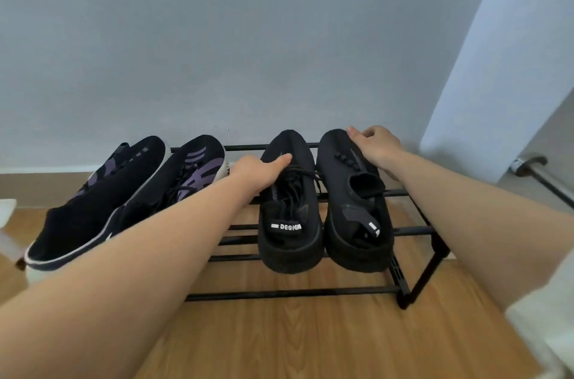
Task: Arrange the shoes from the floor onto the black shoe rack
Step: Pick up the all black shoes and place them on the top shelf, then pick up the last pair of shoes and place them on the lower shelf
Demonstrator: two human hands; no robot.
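A low black shoe rack (413, 231) stands against the wall with two pairs on its top bars. At the left lie two black and purple sneakers (102, 198) (186, 180) with white soles. At the right sit two all-black sneakers, toes to the wall. My left hand (261, 169) grips the left black sneaker (290, 217) at its laces, thumb on top. My right hand (377, 145) wraps over the toe side of the right black sneaker (351, 207). My left forearm hides part of the purple pair.
Wood floor (310, 338) runs in front of the rack. A pale wall (248, 37) is right behind it. A white panel (503, 52) and a metal pipe (540, 176) stand at the right. A white object (6, 223) sits at the far left edge.
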